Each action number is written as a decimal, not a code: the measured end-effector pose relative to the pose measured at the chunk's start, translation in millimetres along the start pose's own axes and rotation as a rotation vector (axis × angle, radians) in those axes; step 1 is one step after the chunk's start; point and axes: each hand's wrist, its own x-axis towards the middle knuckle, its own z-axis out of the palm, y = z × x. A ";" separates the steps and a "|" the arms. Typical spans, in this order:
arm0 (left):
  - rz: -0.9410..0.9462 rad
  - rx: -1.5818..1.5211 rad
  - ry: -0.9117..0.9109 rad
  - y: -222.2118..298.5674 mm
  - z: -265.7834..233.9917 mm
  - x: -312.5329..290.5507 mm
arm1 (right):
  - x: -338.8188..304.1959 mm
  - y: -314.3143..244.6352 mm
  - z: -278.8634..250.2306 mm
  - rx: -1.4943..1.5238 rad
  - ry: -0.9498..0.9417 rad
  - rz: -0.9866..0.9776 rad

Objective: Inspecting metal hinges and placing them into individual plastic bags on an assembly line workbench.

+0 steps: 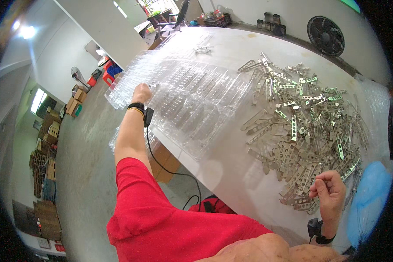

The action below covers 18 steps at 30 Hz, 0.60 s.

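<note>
My left hand [142, 94] is closed in a loose fist over the left part of the clear plastic trays [179, 113], which have rows of long narrow slots. Whatever its fingers hold, if anything, is too small to make out against the shiny plastic. Over the near edge of a big heap of perforated metal strips [308, 131], my right hand [329, 187] is held up with curled fingers and the thumb pressed to them. I cannot see clearly whether a strip is between them. The strips lie at all angles, some catching a greenish shine.
The white table [225, 174] carries trays and heap. A blue plastic bag [371, 196] lies right of my right hand, with bubble wrap [375, 113] beyond. A black cable [174, 171] hangs from my left wrist past the table edge. A black fan [325, 36] stands behind.
</note>
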 end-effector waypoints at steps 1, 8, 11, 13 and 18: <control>0.002 -0.001 -0.001 1.6 0.7 0.7 | 0.2 0.2 0.2 -0.001 0.002 0.005; 0.057 -0.019 0.034 4.1 -0.4 -2.5 | 0.3 -1.1 0.7 0.022 -0.003 0.017; 0.063 0.001 0.031 4.6 0.2 -3.0 | 0.1 -1.0 -0.1 0.016 -0.013 0.000; 0.065 0.000 0.028 6.3 -1.5 -3.4 | -0.9 -1.9 -0.5 0.013 -0.008 -0.002; 0.089 -0.002 0.037 7.5 -4.6 -7.9 | -2.8 -3.3 -1.0 0.027 0.015 -0.017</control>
